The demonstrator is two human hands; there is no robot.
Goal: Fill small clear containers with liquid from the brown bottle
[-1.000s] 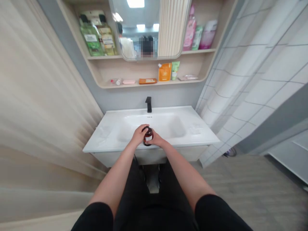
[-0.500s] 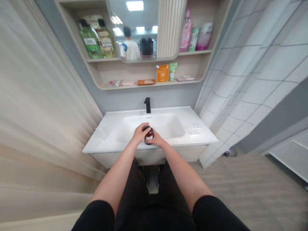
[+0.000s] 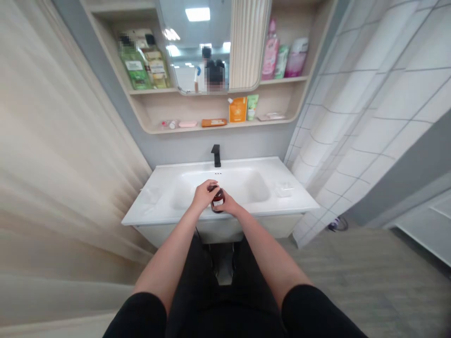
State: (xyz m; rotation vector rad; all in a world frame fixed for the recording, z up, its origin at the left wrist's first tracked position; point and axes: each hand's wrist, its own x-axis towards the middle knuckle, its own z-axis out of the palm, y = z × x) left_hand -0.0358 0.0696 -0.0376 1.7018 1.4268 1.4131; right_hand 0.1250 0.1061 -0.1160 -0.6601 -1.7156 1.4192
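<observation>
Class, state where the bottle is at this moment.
In the head view, the bottle is just below centre, held between the left hand and right hand near the front of the sink, opposite the tap.

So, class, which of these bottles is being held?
The dark brown bottle with the white label: the left hand and right hand hold it, while other bottles sit on cabinet shelves.

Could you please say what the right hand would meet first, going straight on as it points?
Besides the brown bottle it holds, the right hand would probably meet the left hand first, though depth is unclear.
</observation>
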